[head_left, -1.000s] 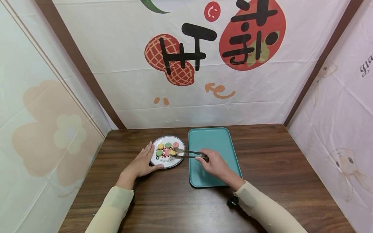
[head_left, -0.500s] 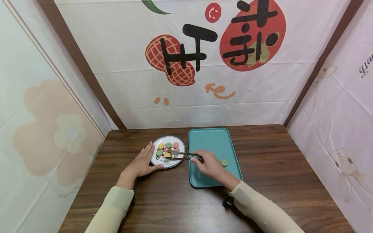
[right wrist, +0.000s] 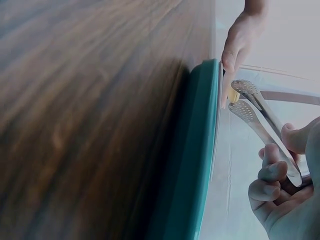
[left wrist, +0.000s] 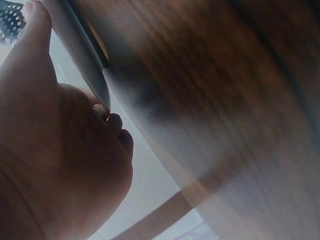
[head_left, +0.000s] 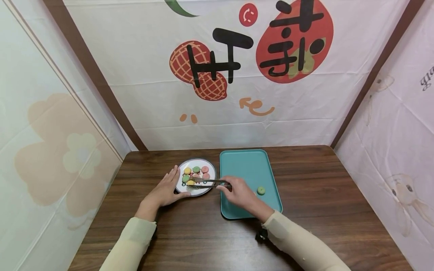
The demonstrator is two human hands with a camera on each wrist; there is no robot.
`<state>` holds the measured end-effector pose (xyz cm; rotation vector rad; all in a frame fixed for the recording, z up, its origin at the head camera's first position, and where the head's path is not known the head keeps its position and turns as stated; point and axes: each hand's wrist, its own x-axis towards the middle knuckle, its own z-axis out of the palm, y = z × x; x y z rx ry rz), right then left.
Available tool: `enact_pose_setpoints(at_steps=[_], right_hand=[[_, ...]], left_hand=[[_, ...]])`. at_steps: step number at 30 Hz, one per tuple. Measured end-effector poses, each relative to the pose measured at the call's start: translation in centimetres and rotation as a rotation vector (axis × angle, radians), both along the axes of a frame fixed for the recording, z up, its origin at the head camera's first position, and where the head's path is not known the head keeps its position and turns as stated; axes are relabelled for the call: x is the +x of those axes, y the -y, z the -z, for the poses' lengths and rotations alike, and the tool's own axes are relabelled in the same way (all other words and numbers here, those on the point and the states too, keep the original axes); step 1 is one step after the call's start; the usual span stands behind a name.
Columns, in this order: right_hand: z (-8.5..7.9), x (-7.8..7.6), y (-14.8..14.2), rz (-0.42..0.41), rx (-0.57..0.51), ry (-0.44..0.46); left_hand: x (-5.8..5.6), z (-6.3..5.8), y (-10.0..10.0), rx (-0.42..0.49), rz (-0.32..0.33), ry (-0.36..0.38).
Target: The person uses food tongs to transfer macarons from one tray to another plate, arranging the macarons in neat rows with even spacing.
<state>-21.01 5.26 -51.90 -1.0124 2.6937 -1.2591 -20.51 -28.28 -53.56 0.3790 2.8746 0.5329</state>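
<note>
over on the left, the left hand [head_left: 165, 190] lies with its fingers straight, touching the plate [head_left: 194, 162] at its near-left rim, gripping nothing. on that plate, yellow, green and pink macarons, and here's the one to watch: the front yellow macaron [head_left: 190, 183], sitting between the tips of the tongs [right wrist: 270, 119]! whether the metal touches it, i can't tell. it looks light, probably brittle or a bit soft at the shell, so a gentle squeeze across its sides, both tips level, should suit it best; a hard pinch could crack or shoot it loose. the tongs look stiff, smooth metal, best held mid-arm. and there's the right hand [head_left: 239, 192], fingers and thumb curled round them, over the left side of the teal tray [head_left: 244, 162]. far right, on that tray, one green macaron [head_left: 260, 191].
</note>
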Motion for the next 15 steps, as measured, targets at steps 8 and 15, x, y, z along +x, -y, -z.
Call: enact_pose_setpoints(at_steps=[8,15], right_hand=[[0.1,-0.2,1.1,-0.002,0.009,0.024],[0.4,-0.5,1.9,-0.015,0.011,0.009]], left_hand=[[0.0,-0.1,0.0,0.002,-0.001,-0.009],[0.1,0.0,0.1,0.002,-0.001,-0.018]])
